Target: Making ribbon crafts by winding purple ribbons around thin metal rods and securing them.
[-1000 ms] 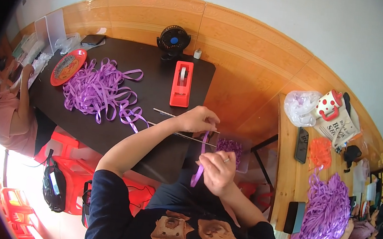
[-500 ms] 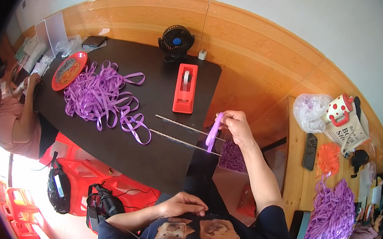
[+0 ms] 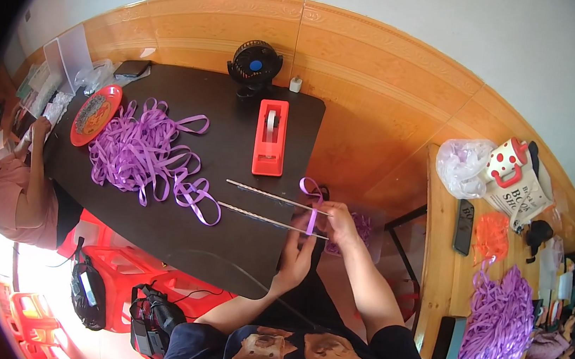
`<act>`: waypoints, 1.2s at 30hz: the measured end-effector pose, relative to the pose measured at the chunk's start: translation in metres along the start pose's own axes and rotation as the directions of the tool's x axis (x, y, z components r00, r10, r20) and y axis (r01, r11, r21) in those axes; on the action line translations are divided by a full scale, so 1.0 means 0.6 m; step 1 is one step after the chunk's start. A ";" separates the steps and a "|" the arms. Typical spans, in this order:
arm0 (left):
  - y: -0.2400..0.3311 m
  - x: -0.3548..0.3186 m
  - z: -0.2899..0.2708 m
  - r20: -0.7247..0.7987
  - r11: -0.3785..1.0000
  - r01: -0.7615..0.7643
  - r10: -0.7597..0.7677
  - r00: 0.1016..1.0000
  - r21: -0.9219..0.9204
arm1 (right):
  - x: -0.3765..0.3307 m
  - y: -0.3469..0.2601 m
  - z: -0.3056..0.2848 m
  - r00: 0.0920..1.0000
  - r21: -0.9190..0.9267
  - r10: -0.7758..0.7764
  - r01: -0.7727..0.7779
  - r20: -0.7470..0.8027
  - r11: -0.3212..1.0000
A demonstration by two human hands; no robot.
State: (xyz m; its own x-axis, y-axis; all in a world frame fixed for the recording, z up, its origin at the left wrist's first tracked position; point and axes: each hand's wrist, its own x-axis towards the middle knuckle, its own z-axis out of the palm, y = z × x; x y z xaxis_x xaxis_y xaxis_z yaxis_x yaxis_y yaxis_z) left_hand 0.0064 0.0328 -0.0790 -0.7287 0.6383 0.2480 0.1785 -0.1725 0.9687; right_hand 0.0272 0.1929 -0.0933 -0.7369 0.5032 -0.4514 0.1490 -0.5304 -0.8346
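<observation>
Glossy purple ribbon (image 3: pixel 312 207); matt black tabletop (image 3: pixel 174 237); shiny red plastic tape dispenser (image 3: pixel 270 138); polished wood floor (image 3: pixel 375 97).

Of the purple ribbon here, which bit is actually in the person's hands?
The single looped ribbon strip at the two thin rods, pinched by the right hand; the table pile and right-bench pile lie untouched.
</observation>
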 end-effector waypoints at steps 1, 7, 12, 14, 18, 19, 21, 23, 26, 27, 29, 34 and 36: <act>-0.003 0.012 0.009 0.000 1.000 -0.001 0.001 1.000 -0.001 | -0.009 0.008 0.005 0.999 0.025 -0.031 0.031 0.009 0.999; -0.012 0.046 0.035 -0.126 0.966 0.008 -0.042 0.991 -0.259 | -0.066 0.012 0.028 0.997 -0.075 0.070 -0.072 -0.030 0.995; -0.025 0.008 0.032 -0.070 0.887 0.245 -0.294 0.953 -0.392 | -0.111 0.082 0.004 0.994 0.125 0.110 -0.111 0.014 0.986; -0.003 -0.011 0.023 -0.036 0.831 0.370 -0.422 0.906 -0.415 | -0.129 0.123 -0.027 0.981 0.056 0.098 -0.109 0.169 0.992; -0.010 -0.061 0.005 0.011 0.812 0.394 -0.432 0.902 -0.431 | -0.183 0.160 -0.027 0.998 -0.070 -0.014 0.018 0.058 0.997; -0.011 -0.072 0.000 0.027 0.820 0.398 -0.425 0.905 -0.411 | -0.197 0.159 -0.022 0.980 -0.161 -0.197 0.188 -0.038 0.969; -0.011 -0.085 -0.008 0.062 0.783 0.440 -0.462 0.885 -0.441 | -0.222 0.155 -0.012 0.921 -0.263 -0.371 0.331 -0.119 0.906; -0.007 -0.095 -0.016 0.102 0.741 0.482 -0.497 0.862 -0.468 | -0.232 0.144 -0.002 0.928 -0.114 -0.371 0.373 0.044 0.921; 0.009 -0.096 -0.027 0.135 0.711 0.497 -0.502 0.854 -0.498 | -0.248 0.148 0.004 0.933 -0.010 -0.322 0.328 0.164 0.945; 0.010 -0.096 -0.028 0.131 0.712 0.495 -0.503 0.854 -0.498 | -0.253 0.145 0.008 0.941 0.009 -0.266 0.271 0.208 0.963; 0.013 -0.098 -0.032 0.173 0.672 0.534 -0.529 0.831 -0.513 | -0.268 0.138 0.014 0.944 0.025 -0.234 0.234 0.232 0.972; 0.021 -0.096 -0.033 0.186 0.684 0.548 -0.532 0.826 -0.481 | -0.285 0.150 0.031 0.951 -0.071 -0.222 0.242 0.215 0.968; 0.022 -0.097 -0.032 0.174 0.707 0.528 -0.512 0.841 -0.470 | -0.286 0.159 0.032 0.958 -0.180 -0.219 0.253 0.187 0.950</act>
State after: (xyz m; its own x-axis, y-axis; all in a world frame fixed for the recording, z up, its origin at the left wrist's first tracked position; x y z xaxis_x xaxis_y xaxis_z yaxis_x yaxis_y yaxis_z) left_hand 0.0383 -0.0212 -0.0807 -0.5889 0.7560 -0.2858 -0.5697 -0.1374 0.8103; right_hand 0.1555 0.0429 -0.0894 -0.8614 0.4710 -0.1901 0.0742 -0.2537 -0.9644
